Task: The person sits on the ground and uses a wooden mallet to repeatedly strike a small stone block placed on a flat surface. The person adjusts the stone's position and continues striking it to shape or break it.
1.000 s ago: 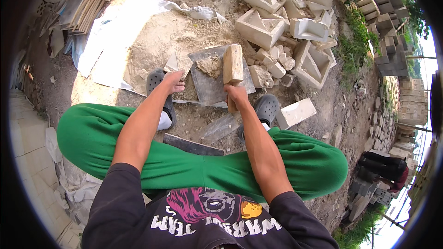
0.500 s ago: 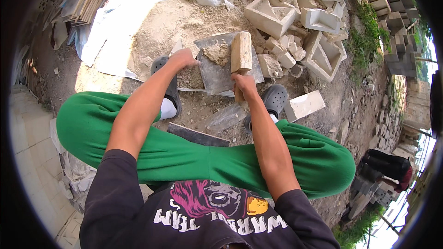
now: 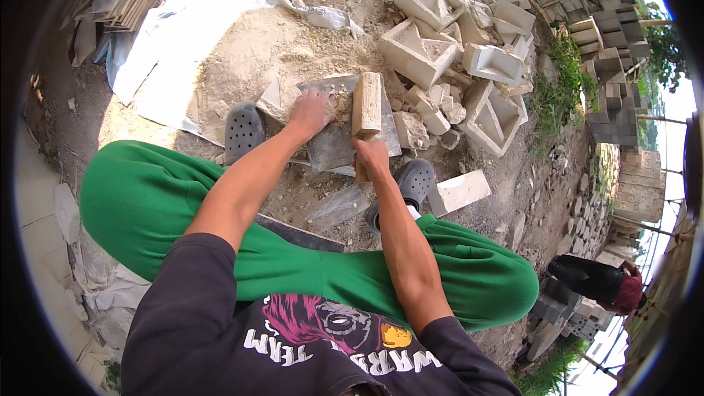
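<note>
Seated on the ground in green trousers (image 3: 169,205), grey clogs on both feet, either side of a grey metal sheet (image 3: 334,143) lying flat on sandy dirt. Left hand (image 3: 312,111) pressed on the sheet's upper left part, fingers spread apart and flat, touching crumbly pale material on it. Right hand (image 3: 372,155) at the sheet's lower right edge, fingers clamped around the bottom of a wooden block (image 3: 367,105) standing roughly upright over the sheet's right half. Left clog (image 3: 243,130) just left of the sheet, right clog (image 3: 411,183) just below and right of it. Pale stone slab (image 3: 458,191) on the dirt to the right of the right clog. Heap of broken pale chunks (image 3: 433,106) just right of the sheet, hollow square concrete blocks (image 3: 418,51) beyond and to the right. White plastic sheeting (image 3: 183,37) spread on the sand, up and left of the sheet. Another person (image 3: 598,282) crouched well apart, far lower right.
</note>
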### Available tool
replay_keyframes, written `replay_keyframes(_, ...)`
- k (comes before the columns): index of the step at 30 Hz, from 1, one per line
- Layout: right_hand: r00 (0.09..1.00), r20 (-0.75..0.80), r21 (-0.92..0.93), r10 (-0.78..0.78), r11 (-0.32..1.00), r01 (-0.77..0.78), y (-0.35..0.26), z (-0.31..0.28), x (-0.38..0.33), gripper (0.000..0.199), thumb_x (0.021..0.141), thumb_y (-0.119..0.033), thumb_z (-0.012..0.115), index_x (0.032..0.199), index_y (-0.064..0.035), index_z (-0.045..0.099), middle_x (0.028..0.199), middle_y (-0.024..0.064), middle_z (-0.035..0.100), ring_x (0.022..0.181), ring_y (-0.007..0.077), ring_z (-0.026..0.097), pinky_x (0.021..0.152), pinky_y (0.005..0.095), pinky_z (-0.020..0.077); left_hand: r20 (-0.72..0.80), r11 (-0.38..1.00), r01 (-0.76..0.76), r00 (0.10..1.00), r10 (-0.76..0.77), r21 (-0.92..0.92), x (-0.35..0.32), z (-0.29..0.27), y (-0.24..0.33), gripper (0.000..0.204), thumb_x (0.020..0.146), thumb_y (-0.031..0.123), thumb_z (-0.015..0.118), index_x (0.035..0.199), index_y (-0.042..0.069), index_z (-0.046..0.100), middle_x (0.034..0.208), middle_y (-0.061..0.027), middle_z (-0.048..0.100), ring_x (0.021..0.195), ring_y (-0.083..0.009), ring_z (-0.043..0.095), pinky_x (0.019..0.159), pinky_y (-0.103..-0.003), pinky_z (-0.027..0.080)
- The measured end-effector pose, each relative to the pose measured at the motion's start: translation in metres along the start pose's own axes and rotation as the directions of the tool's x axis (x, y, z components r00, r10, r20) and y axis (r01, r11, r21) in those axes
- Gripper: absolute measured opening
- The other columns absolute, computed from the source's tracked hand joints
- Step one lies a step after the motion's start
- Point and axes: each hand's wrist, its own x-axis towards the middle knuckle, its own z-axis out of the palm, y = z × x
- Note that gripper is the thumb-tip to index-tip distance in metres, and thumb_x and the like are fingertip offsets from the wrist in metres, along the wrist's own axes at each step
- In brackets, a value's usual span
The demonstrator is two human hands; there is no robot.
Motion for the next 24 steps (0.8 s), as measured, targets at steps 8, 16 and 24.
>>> replay_keyframes(8,0.977,-0.021,0.094,-0.211,0.973,0.212,-0.035,0.001,-0.008,0.018,0.078,-0.014,0.070,0.081,0.0020,0.063,0.063,0.0083,0.063,0.050,0.0196,0.063,0.048,0.0355,0.0508,-0.077,0.997,0.071,0.994,-0.074,-0.040,-0.018,0.006,0.003,0.060,0.081,0.030,0.081,0.129,0.005,0.055,0.128,-0.0163,0.053,0.118,-0.0367,0.056,0.097,-0.048,0.050)
replay_keyframes(16,0.996,0.086,-0.080,0.006,0.997,0.001,-0.020,-0.003,0.010,0.029,0.075,-0.023,0.072,0.084,0.0039,0.066,0.065,0.0109,0.065,0.053,0.0217,0.066,0.051,0.0363,0.0530,-0.091,0.990,0.075,0.992,-0.086,-0.117,-0.014,0.015,-0.002,0.034,0.086,0.002,0.061,0.120,0.005,0.063,0.124,-0.0187,0.055,0.119,-0.0363,0.055,0.098,-0.048,0.050)
replay_keyframes(24,0.967,-0.059,-0.097,-0.247,0.966,0.241,-0.053,-0.003,-0.007,0.020,0.075,-0.013,0.070,0.081,0.0049,0.063,0.062,0.0087,0.063,0.052,0.0195,0.064,0.050,0.0357,0.0519,-0.089,0.991,0.102,0.990,-0.109,-0.086,-0.012,0.019,-0.007,0.035,0.083,0.009,0.069,0.117,0.006,0.064,0.120,-0.0153,0.057,0.116,-0.0348,0.057,0.095,-0.045,0.051)
